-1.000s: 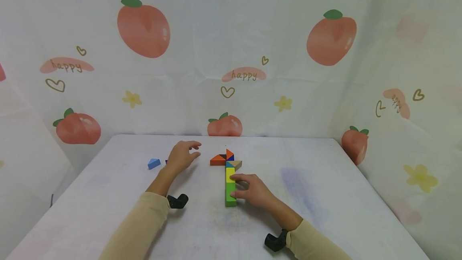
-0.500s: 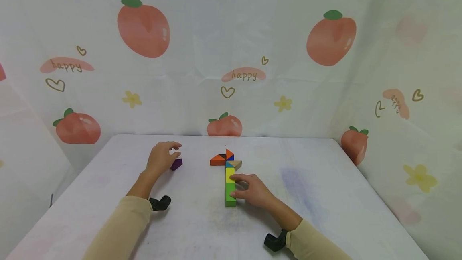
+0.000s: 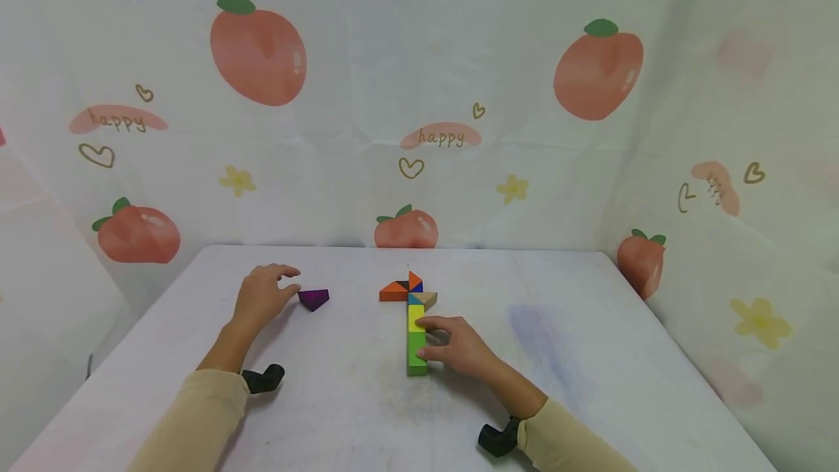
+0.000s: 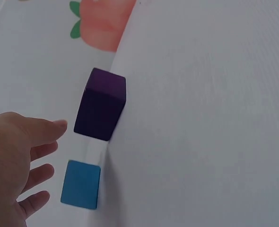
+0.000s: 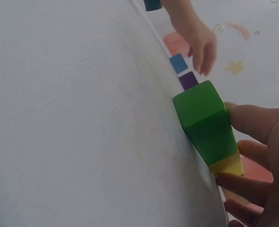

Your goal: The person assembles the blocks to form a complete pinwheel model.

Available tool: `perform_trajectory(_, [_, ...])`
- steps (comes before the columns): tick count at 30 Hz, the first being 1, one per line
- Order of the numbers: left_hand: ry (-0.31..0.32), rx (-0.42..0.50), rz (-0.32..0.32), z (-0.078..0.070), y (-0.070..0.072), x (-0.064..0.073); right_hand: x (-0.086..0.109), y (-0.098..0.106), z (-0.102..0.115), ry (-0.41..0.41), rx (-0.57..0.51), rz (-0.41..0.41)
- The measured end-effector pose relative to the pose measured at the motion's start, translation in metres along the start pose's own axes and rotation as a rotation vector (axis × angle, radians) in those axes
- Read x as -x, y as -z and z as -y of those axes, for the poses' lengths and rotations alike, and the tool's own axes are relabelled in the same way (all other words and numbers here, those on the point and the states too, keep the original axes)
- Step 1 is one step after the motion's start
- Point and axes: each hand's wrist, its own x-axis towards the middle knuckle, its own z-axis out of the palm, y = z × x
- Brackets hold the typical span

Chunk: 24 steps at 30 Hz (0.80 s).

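My left hand (image 3: 262,297) is over the far left of the table, fingers spread and holding nothing. Just right of its thumb tip lies a purple triangular block (image 3: 313,300), and a blue block (image 4: 81,184) shows near the fingers in the left wrist view; the hand hides it from the head view. My right hand (image 3: 462,344) rests beside a row made of a yellow block (image 3: 416,317) and a green block (image 3: 416,355). Its fingers touch the yellow one and its thumb the green one.
Beyond the yellow block, small triangular blocks form a pinwheel: an orange triangle (image 3: 394,292) on the left, a tan triangle (image 3: 427,300) on the right, with teal, dark blue, black and another orange piece. A printed cloth (image 3: 347,93) hangs behind the white table (image 3: 590,355).
My left hand has moved left across the table, uncovering the purple block and covering the blue one from the head view. The right hand has stayed on the row.
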Motion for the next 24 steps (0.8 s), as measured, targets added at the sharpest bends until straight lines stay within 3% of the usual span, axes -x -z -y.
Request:
perform_trajectory(7, [0.029, -0.052, 0.01, 0.01, 0.004, 0.008, 0.0, -0.001, 0.001, -0.008, -0.004, -0.002])
perform_trajectory(18, [0.037, -0.135, 0.093, 0.019, 0.011, 0.015, 0.001, 0.001, 0.003, -0.005, -0.002, -0.002])
perform_trajectory(24, [0.093, -0.131, 0.142, 0.026, 0.009, 0.015, 0.0, 0.0, 0.003, -0.025, 0.008, 0.002])
